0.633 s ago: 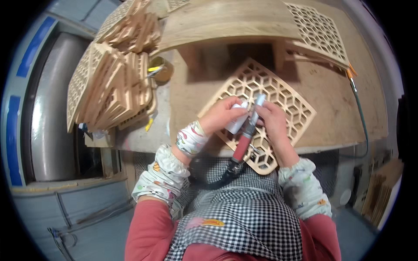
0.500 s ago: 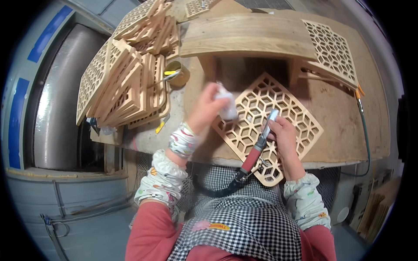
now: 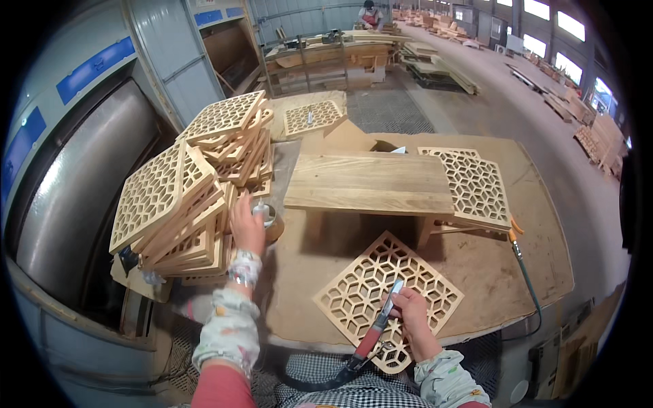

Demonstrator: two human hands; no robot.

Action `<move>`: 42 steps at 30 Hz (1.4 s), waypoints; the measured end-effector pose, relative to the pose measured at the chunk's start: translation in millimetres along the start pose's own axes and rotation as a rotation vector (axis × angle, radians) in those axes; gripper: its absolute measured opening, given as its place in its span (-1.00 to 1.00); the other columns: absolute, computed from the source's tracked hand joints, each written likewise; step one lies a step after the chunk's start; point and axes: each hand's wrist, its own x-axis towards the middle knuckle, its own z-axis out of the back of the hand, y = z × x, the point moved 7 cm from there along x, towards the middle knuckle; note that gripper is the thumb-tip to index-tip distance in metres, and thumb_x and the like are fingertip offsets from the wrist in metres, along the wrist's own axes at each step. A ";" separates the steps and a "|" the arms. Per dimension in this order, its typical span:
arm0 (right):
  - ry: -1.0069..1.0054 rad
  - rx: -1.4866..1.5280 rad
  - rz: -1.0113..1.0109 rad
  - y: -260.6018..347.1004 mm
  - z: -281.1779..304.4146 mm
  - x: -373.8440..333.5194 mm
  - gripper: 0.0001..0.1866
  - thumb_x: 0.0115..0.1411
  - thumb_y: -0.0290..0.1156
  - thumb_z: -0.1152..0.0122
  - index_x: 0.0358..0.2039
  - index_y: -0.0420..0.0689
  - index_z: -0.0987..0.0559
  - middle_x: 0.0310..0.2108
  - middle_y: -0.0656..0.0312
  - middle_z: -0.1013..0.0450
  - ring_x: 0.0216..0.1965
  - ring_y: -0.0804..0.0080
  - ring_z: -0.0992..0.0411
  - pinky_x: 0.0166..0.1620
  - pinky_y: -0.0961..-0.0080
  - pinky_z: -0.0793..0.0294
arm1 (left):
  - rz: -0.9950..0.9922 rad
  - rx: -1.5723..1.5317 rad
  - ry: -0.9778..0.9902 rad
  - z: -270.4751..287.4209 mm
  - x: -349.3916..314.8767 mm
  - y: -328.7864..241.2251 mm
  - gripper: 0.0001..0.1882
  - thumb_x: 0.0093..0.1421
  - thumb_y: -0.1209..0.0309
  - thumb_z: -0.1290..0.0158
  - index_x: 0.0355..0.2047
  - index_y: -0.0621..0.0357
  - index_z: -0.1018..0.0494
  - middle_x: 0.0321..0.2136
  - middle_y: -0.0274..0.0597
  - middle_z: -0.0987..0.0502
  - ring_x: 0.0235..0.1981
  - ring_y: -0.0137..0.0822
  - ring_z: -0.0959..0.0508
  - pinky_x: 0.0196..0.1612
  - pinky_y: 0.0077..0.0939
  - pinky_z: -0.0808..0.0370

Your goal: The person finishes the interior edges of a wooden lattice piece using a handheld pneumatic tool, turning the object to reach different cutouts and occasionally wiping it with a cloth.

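Note:
A lattice wooden panel (image 3: 435,289) with a hexagon-and-star pattern lies turned cornerwise at the table's front edge. Over it, my right hand (image 3: 412,311) is closed around the pale flat front end of a slim hand tool (image 3: 371,340). The tool has a red grip and a thick black hose running back toward my apron. My left hand (image 3: 247,228) reaches out beside a round brown pot (image 3: 274,231), next to the stacked panels. Its fingers are closed on a small whitish bottle (image 3: 260,207), partly hidden by the fingers.
Tall, leaning stacks of lattice panels (image 3: 153,197) crowd the left side. A low wooden bench (image 3: 367,180) stands mid-table, with more panels (image 3: 476,183) to its right. An orange-tipped air gun (image 3: 514,231) hangs by its green hose at the right edge. Another person (image 3: 371,15) works far back.
The view has tilted up, showing more of the workshop. My left hand has gone from above the panel to the pot at the left, carrying the bottle. My right hand still holds the tool.

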 end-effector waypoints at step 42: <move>0.560 0.254 0.286 69.1 -105.0 -199.4 -0.64 0.34 -0.07 -0.40 -0.21 -0.14 -0.60 -0.39 0.23 -0.61 -0.27 0.21 -0.66 -0.12 0.31 -0.66 | 0.570 -1.496 1.232 190.3 -307.3 -231.7 -0.09 0.10 0.38 -0.40 0.42 0.24 -0.23 0.13 -0.22 -0.49 0.13 -0.39 -0.50 0.22 -0.39 -0.45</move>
